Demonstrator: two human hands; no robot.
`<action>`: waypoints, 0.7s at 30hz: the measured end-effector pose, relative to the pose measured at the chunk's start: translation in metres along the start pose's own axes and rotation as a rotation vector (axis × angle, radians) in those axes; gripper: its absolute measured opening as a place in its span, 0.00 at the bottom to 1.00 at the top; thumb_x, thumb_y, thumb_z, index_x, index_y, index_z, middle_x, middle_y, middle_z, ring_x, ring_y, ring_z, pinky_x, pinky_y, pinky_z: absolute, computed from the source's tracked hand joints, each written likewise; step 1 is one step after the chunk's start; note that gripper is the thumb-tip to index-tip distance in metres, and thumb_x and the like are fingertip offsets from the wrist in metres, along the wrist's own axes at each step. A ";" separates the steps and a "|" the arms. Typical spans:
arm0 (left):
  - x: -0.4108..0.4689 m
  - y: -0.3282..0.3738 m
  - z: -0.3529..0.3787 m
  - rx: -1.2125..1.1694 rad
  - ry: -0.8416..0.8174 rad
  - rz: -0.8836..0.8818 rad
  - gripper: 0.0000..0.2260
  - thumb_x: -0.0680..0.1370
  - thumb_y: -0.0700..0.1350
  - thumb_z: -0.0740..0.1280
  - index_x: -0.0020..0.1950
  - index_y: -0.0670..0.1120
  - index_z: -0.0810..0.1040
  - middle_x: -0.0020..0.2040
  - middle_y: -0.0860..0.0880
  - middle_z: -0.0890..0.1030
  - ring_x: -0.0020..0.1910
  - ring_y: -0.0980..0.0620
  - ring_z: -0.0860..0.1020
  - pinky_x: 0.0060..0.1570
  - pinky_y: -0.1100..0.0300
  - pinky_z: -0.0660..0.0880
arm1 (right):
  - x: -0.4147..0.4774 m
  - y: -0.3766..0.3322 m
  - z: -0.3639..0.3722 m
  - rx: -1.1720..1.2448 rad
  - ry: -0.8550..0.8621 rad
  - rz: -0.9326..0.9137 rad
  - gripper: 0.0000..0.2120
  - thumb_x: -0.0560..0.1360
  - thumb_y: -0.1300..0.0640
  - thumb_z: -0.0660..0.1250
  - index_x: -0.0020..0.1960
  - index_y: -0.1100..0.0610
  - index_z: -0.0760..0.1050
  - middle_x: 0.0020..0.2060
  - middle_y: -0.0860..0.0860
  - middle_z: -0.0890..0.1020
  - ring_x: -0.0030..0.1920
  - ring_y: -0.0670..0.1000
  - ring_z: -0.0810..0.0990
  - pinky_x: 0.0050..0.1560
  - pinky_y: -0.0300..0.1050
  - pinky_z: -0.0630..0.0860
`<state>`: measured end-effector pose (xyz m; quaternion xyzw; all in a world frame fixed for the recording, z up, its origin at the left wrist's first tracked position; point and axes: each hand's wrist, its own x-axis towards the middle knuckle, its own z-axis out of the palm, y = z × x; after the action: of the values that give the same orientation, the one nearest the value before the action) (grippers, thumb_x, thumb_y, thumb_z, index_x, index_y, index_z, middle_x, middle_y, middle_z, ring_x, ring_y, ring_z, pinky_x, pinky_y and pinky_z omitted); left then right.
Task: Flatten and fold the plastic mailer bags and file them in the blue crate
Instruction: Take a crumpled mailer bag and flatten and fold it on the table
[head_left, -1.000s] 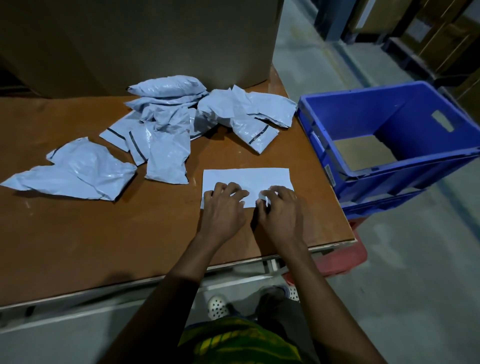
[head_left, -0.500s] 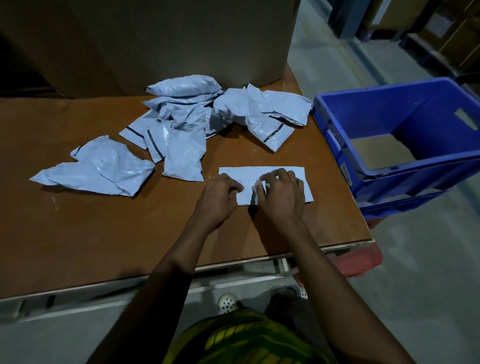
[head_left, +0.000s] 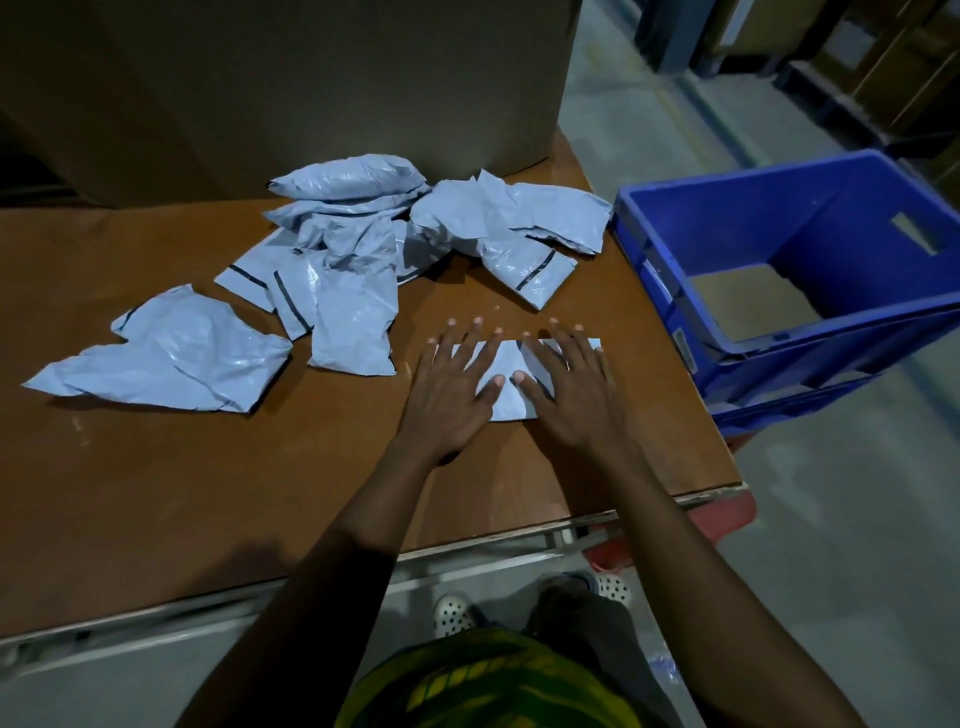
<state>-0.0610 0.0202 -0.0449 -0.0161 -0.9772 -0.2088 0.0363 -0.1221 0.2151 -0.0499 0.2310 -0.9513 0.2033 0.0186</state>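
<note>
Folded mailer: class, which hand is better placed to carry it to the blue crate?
Probably right: the right hand rests flat on the folded mailer at the end nearer the blue crate; the left hand covers the farther end.

There are two hands, a left hand (head_left: 448, 402) and a right hand (head_left: 577, 402). I see one flat bag (head_left: 509, 358), one crumpled bag (head_left: 171, 358) by itself, and one heap of bags (head_left: 363, 260) too tangled to count. There is one blue crate (head_left: 779, 218), one table (head_left: 208, 493), one big cardboard box (head_left: 311, 78) and two shoes (head_left: 452, 616).

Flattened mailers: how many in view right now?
1. The flat mailer lies on the table, pressed under the left hand and right hand. None shows in the blue crate, though its near wall hides some floor.
</note>
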 end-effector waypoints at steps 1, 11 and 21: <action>-0.003 0.000 0.010 0.077 -0.003 0.003 0.31 0.84 0.64 0.40 0.85 0.53 0.48 0.85 0.50 0.44 0.83 0.47 0.39 0.80 0.48 0.35 | -0.005 0.002 0.003 -0.032 -0.035 0.013 0.30 0.84 0.33 0.50 0.83 0.41 0.57 0.84 0.48 0.53 0.84 0.53 0.47 0.81 0.57 0.46; -0.005 -0.002 0.037 0.200 0.117 -0.016 0.29 0.85 0.62 0.47 0.84 0.52 0.58 0.85 0.46 0.54 0.83 0.38 0.47 0.81 0.41 0.45 | -0.008 0.006 0.020 -0.154 -0.022 0.052 0.30 0.84 0.33 0.48 0.84 0.42 0.54 0.84 0.49 0.52 0.84 0.54 0.44 0.82 0.58 0.42; -0.003 -0.002 0.033 0.274 0.140 -0.020 0.29 0.85 0.64 0.48 0.84 0.54 0.59 0.84 0.47 0.55 0.83 0.39 0.52 0.79 0.34 0.46 | 0.001 0.002 0.003 -0.090 -0.163 0.069 0.33 0.82 0.29 0.43 0.84 0.38 0.45 0.84 0.45 0.42 0.83 0.51 0.34 0.81 0.61 0.36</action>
<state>-0.0598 0.0320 -0.0758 0.0134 -0.9917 -0.0746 0.1043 -0.1237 0.2150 -0.0534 0.2130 -0.9652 0.1416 -0.0555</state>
